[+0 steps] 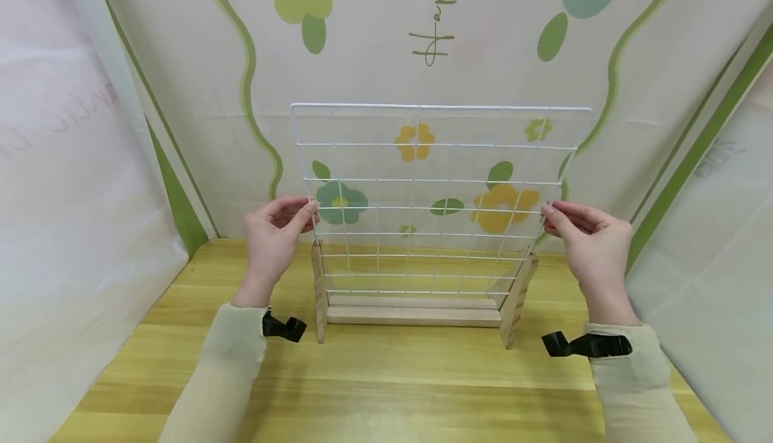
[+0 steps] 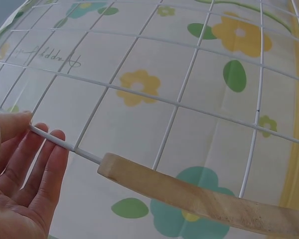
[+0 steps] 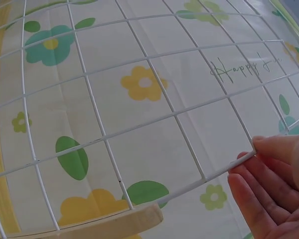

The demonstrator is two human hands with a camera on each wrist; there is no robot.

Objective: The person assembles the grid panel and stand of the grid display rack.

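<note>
A white wire grid panel (image 1: 417, 180) stands upright, its lower part between the two side pieces of a wooden stand (image 1: 413, 315). My left hand (image 1: 274, 238) pinches the panel's left edge wire between thumb and fingers, just above the left wooden side piece (image 2: 189, 199). On the opposite edge, my right hand (image 1: 594, 248) pinches the wire the same way, a little above the right side piece (image 3: 109, 226). Both wrist views show thumb and fingertips meeting on the rim wire. Whether the panel's bottom wire rests in the stand's base cannot be made out.
The stand is on a wood-grain table (image 1: 386, 396). Behind it hangs a white cloth (image 1: 374, 74) printed with flowers and leaves. More pale cloth (image 1: 66, 181) hangs along the left and right sides. A black strap mount (image 1: 284, 327) sits on each wrist.
</note>
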